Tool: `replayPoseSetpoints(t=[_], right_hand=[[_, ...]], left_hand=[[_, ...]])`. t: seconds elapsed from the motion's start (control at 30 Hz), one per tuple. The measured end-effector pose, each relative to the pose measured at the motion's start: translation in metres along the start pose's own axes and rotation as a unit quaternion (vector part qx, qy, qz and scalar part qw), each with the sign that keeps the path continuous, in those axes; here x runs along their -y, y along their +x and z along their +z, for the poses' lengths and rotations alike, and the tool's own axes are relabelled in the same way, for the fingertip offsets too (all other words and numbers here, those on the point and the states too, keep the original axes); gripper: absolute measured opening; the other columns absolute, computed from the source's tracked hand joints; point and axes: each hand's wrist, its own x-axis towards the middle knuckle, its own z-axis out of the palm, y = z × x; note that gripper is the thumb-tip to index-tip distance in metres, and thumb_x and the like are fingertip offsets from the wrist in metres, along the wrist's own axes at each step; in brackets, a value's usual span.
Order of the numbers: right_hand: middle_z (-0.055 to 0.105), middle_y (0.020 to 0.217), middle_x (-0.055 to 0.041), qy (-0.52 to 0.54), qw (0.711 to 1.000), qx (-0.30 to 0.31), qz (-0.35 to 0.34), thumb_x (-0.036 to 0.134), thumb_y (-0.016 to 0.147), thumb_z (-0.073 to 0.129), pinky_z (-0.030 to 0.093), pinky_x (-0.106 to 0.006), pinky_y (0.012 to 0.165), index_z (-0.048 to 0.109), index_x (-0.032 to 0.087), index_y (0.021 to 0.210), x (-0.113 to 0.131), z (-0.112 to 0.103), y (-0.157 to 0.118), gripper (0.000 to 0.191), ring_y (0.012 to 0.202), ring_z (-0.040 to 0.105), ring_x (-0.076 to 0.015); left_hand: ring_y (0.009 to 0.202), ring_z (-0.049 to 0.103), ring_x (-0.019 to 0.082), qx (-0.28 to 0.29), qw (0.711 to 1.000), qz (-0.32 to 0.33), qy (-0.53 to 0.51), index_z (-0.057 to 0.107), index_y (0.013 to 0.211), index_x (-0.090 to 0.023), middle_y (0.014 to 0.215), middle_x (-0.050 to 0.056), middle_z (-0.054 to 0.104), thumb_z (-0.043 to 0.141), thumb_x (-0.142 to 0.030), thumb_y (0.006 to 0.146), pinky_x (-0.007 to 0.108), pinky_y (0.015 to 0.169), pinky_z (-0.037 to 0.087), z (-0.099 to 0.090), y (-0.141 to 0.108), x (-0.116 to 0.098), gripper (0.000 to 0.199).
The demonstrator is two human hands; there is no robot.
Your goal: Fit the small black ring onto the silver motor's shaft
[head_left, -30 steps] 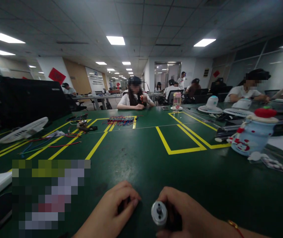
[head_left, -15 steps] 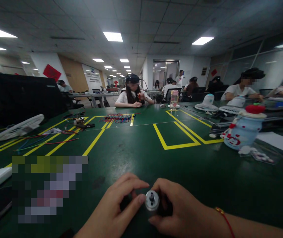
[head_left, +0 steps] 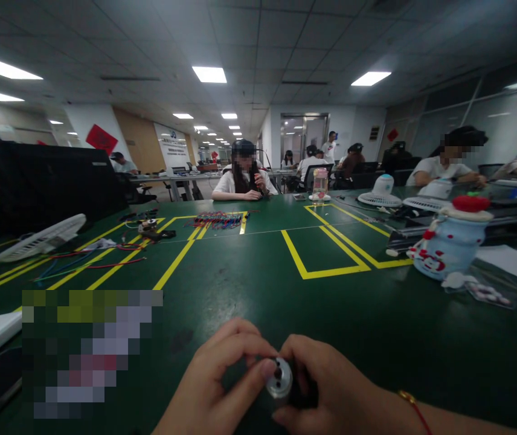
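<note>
Near the bottom centre, a small silver electric motor [head_left: 279, 389] stands upright with its round end face toward me. Dark holes and a dark centre show on that face. My right hand [head_left: 326, 380] is closed around the motor's side, and a red cord with a gold bead circles that wrist. The thumb and index finger of my left hand [head_left: 224, 374] come together in a pinch at the motor's top, over its centre, partly hiding the shaft there. Both hands are just above the green tabletop [head_left: 222, 290].
Coloured wires [head_left: 222, 220] lie bundled farther back. A blue bottle with a red lid [head_left: 451, 238] stands at right beside white fans [head_left: 380, 192]. At left are a white fan [head_left: 43, 237], loose wires and a blurred-out patch. A person [head_left: 244, 175] sits opposite.
My left thumb and index finger have moved right, from beside the motor onto its top, closing at the centre. My right hand keeps its hold. The view has tilted slightly.
</note>
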Motion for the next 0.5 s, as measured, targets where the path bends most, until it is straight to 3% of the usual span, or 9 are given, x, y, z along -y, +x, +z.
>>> replayPoseSetpoints(t=[0.13, 0.33, 0.5], right_hand=[[0.058, 0.073, 0.0019, 0.007, 1.000, 0.004, 0.006, 0.020, 0.062, 0.071, 0.035, -0.021, 0.051, 0.057, 0.018, 0.088, -0.003, 0.000, 0.000, 0.030, 0.059, 0.048, -0.0106], [0.059, 0.076, 0.0006, 0.008, 1.000, 0.010, 0.012, 0.022, 0.062, 0.072, 0.036, -0.022, 0.053, 0.059, 0.017, 0.092, -0.004, 0.000, 0.000, 0.034, 0.061, 0.050, -0.0121], [0.059, 0.077, -0.0004, 0.012, 0.999, 0.022, 0.032, 0.021, 0.062, 0.072, 0.037, -0.023, 0.054, 0.058, 0.016, 0.092, 0.000, -0.002, 0.000, 0.034, 0.062, 0.051, -0.0129]], left_hand=[[0.083, 0.058, 0.018, -0.017, 0.999, -0.029, 0.003, 0.068, 0.090, -0.026, 0.086, 0.002, 0.060, 0.054, -0.027, 0.090, 0.028, 0.075, 0.047, -0.008, -0.005, 0.013, 0.014], [0.094, 0.056, 0.023, 0.088, 0.989, -0.043, 0.115, 0.075, 0.086, -0.030, 0.099, 0.004, 0.059, 0.065, -0.026, 0.083, 0.034, 0.082, 0.045, -0.010, -0.009, 0.037, 0.012], [0.096, 0.055, 0.023, 0.103, 0.983, -0.033, 0.151, 0.075, 0.090, -0.037, 0.101, 0.003, 0.060, 0.067, -0.030, 0.082, 0.036, 0.084, 0.042, -0.009, -0.009, 0.043, 0.014]])
